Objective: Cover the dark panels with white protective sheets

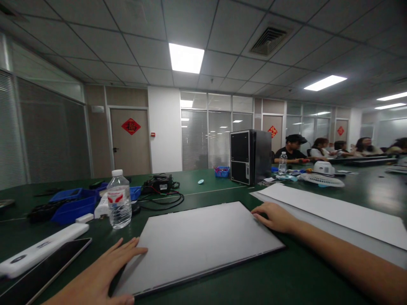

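A flat white rectangular panel (200, 241) with a thin dark rim lies on the green table in front of me. My left hand (108, 267) is at its left side, fingers spread, fingertips over the edge and thumb near the front left corner. At the far right edge rests my right hand (275, 216), its fingers stretched out and touching the rim, thumb apart. Neither hand is wrapped round the panel. To the right, beyond my right hand, white sheets (333, 212) lie overlapping on the table.
A water bottle (119, 201), blue bins (74, 207), a black adapter with cables (160, 184), a phone-like dark slab (47, 267) and a long white device (44, 248) are on the left. A black computer tower (249, 156) stands behind. Several people sit farther right.
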Demonstrator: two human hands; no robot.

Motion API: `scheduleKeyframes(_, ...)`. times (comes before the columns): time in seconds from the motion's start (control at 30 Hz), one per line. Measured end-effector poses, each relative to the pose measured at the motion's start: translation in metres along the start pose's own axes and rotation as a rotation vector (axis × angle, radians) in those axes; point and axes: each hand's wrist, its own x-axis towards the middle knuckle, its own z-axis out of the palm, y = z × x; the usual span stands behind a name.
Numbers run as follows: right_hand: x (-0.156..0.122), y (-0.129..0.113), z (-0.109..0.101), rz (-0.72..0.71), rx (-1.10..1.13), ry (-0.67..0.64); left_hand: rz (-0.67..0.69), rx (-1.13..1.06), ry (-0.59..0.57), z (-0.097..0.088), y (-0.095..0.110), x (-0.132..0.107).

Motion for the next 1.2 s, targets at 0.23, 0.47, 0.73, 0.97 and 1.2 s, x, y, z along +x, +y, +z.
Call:
scheduleKeyframes(0.23, -0.010, 0.086, 0.002, 0.393, -0.186, 0.082, 0.034, 0.012, -0.104, -0.003, -0.011, 0.006)
scheduleKeyframes(0.47, -0.039, 0.147, 0.025, 0.903, -0.260, -0.109, 0.060, 0.006, -0.036, 0.000, -0.007, 0.004)
scheduleKeyframes(0.73, -0.034, 0.132, 0.016, 0.716, -0.323, -0.105, 0.072, 0.019, 0.080, 0.010, -0.006, 0.002)
scheduleKeyframes(0.97, -0.019, 0.088, 0.004, 0.643, -0.421, -0.002, 0.082, 0.009, -0.034, -0.010, -0.003, 0.001)
scheduleKeyframes(1.2, -0.001, 0.001, -0.003, 0.212, -0.424, 0.170, 0.034, -0.022, -0.074, -0.007, -0.002, 0.000)
